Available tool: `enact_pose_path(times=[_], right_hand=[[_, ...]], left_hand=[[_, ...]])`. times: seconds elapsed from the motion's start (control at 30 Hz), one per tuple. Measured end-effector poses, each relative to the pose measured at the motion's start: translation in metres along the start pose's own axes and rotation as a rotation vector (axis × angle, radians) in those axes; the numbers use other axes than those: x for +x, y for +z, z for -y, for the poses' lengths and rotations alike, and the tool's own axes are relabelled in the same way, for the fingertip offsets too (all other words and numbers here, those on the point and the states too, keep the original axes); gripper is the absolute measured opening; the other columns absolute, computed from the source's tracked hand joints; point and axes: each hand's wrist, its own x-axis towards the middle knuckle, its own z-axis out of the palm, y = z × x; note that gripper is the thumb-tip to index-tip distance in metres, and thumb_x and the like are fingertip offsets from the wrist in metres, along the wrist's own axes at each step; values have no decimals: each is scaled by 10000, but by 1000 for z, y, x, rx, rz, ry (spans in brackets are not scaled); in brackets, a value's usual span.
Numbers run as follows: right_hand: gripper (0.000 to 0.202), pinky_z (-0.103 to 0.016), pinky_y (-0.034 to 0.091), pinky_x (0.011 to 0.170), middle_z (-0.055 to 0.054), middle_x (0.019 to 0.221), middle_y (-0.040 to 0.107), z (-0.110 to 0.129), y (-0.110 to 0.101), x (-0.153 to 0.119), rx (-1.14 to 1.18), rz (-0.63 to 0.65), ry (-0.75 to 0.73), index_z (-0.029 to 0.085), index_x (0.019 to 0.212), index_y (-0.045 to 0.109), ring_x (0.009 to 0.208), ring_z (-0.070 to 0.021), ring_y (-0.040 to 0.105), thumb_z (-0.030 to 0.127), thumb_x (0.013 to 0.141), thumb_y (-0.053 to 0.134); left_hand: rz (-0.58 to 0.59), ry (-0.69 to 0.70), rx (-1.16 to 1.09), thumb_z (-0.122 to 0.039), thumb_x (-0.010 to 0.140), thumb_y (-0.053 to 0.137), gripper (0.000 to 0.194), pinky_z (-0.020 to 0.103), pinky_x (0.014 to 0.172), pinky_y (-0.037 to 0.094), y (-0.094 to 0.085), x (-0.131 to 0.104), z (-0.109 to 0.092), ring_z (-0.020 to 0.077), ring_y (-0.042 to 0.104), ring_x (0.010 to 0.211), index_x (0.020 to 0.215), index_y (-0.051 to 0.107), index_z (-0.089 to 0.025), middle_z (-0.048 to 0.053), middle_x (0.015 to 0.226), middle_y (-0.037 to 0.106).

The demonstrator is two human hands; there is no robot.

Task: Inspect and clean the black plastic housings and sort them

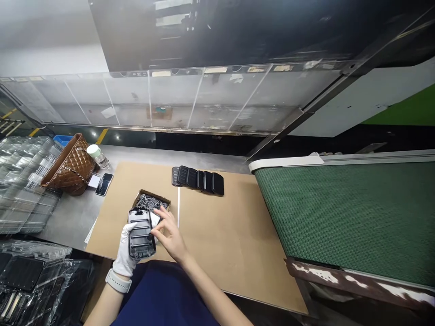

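My left hand point(125, 253), in a white glove, is closed around a black ribbed plastic housing point(141, 240) with several crossbars, its inner side facing up. My bare right hand point(170, 234) is at the housing's right edge, thumb and forefinger pinched together. Whatever those fingertips hold, if anything, is too small to make out. Just behind the housing sits a shallow box point(151, 199) full of small dark pins, partly hidden by the housing and my hand. Farther back on the cardboard lies an overlapping row of similar black housings point(200, 180).
A green conveyor belt point(346, 217) runs along the right. To the left are a brown quilted bag point(70, 170), a lidded bottle point(98, 156) and a phone point(104, 184). Plastic-wrapped stacks point(27, 185) stand at far left. Brown cardboard point(231, 235) covers the table.
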Motion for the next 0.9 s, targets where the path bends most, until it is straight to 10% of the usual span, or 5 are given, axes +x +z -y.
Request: enact_pose_path(times=[0.17, 0.4, 0.6, 0.9], right_hand=[[162, -509, 318, 1068, -81, 1086, 701, -19, -13, 13, -112, -359, -128, 244, 919, 664, 1151, -250, 584, 341, 900, 537], [388, -387, 404, 1002, -178, 1206, 620, -117, -4, 0, -439, -68, 636, 104, 1196, 554, 1176, -271, 553, 167, 814, 528], [242, -313, 472, 786, -122, 908, 664, -151, -4, -45, -470, 73, 852, 111, 1013, 568, 893, -251, 654, 88, 784, 491], [190, -318, 446, 743, -104, 820, 595, -149, -12, -34, -389, 1, 933, 110, 919, 565, 856, -264, 613, 104, 738, 506]], left_hand=[[129, 147, -216, -234, 816, 482, 424, 448, 946, 509, -18, 12, -17, 262, 658, 1035, 1199, 571, -75, 140, 1111, 701], [371, 304, -312, -463, 882, 482, 522, 548, 1098, 321, -34, 11, -24, 302, 580, 1172, 1333, 522, -204, 118, 1266, 629], [204, 382, -283, -567, 841, 523, 563, 609, 1054, 348, -26, 11, -20, 349, 585, 1153, 1256, 603, -194, 140, 1192, 668], [233, 167, -213, -487, 860, 528, 470, 495, 975, 467, 3, 7, -21, 277, 676, 967, 1148, 656, -138, 123, 994, 723]])
